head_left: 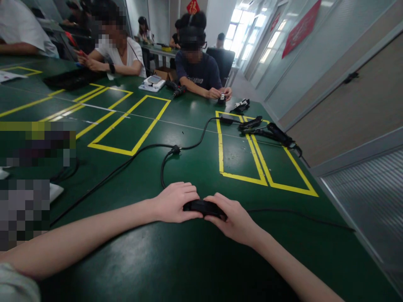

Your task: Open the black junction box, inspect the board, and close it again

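Observation:
My left hand [179,202] and my right hand [234,216] grip a black power adapter [204,206] from its two ends, low over the green table. Thumbs press the near side and fingers curl over the far side, hiding both ends. A black cord [162,170] runs from beside my left hand up to a black plug [175,149]. Another thin cord [292,212] leads off to the right from behind my right hand.
Yellow tape rectangles [220,147] mark the green table [151,260]. A long cable [110,180] crosses it to a small black box [228,121] near black tool-like parts [277,133]. A drill [179,90] lies farther back. Across sits a person [198,69] handling a small part; others work at left.

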Action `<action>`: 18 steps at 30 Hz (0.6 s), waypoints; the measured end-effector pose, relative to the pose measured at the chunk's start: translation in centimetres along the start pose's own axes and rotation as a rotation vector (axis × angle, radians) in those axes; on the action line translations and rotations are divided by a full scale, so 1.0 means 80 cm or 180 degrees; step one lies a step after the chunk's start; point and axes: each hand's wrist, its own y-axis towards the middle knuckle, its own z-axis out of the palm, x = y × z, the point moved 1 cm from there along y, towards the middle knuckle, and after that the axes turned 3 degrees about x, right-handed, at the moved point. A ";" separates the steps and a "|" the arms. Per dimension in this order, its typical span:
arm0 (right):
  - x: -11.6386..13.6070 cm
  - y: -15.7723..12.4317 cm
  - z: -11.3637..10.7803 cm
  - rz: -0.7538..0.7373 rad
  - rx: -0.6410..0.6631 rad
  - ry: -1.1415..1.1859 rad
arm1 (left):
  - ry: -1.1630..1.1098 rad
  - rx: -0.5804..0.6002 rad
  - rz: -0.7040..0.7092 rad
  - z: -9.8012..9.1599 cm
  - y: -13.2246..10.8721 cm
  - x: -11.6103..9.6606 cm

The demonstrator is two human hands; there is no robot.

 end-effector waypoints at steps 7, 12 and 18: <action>0.008 0.005 -0.003 0.0015 0.0208 -0.0710 | 0.0102 -0.0097 0.0075 0.001 -0.001 -0.001; -0.013 0.001 -0.059 0.0625 -0.0443 0.0379 | 0.0440 -0.0979 0.0297 -0.003 -0.008 -0.006; -0.046 -0.028 -0.167 0.1774 -0.2171 0.2207 | 0.0362 -0.0575 0.0612 0.004 -0.005 -0.005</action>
